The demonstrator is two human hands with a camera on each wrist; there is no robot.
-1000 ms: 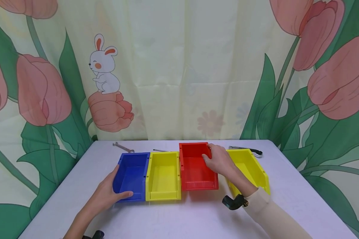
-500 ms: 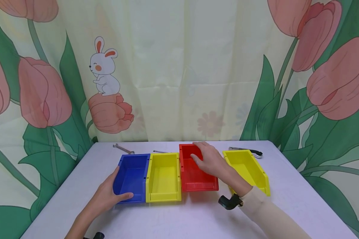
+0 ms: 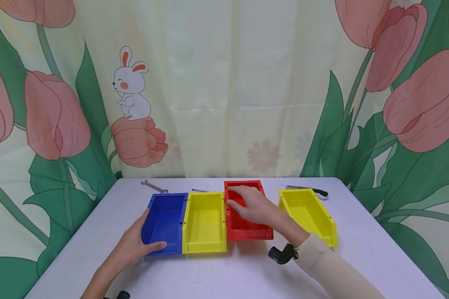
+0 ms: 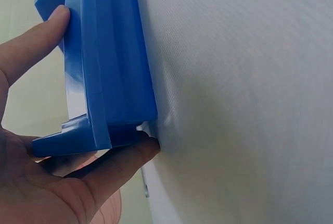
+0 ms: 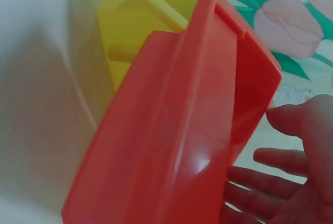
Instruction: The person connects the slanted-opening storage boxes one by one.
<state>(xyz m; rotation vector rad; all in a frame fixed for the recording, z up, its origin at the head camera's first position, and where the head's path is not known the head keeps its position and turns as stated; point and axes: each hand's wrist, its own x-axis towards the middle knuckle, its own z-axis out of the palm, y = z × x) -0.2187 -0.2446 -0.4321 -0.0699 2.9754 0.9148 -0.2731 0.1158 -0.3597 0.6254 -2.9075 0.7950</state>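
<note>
My left hand (image 3: 132, 243) holds the front left corner of a blue plastic bin (image 3: 167, 218); its thumb lies on the front lip and its fingers along the outer left side. Against that bin's right side stands a yellow bin (image 3: 204, 220). A red bin (image 3: 251, 234) sits beside the yellow one, set slightly farther back, with a shadow under its front. Over the red bin hovers my right hand (image 3: 255, 206), fingers loosely extended and apart. In the right wrist view its fingers are near the red bin's rim; whether they touch it I cannot tell.
A second yellow bin (image 3: 309, 214) stands apart at the right, turned at an angle. Behind the bins lie a wrench (image 3: 154, 186), a thin metal rod (image 3: 202, 190) and a silver tool with a black handle (image 3: 319, 192). A patterned curtain (image 3: 217, 87) hangs beyond the white table (image 3: 224, 278).
My right hand has let go of the red bin's right rim and moved left over the bin. The bins and my left hand stay where they were.
</note>
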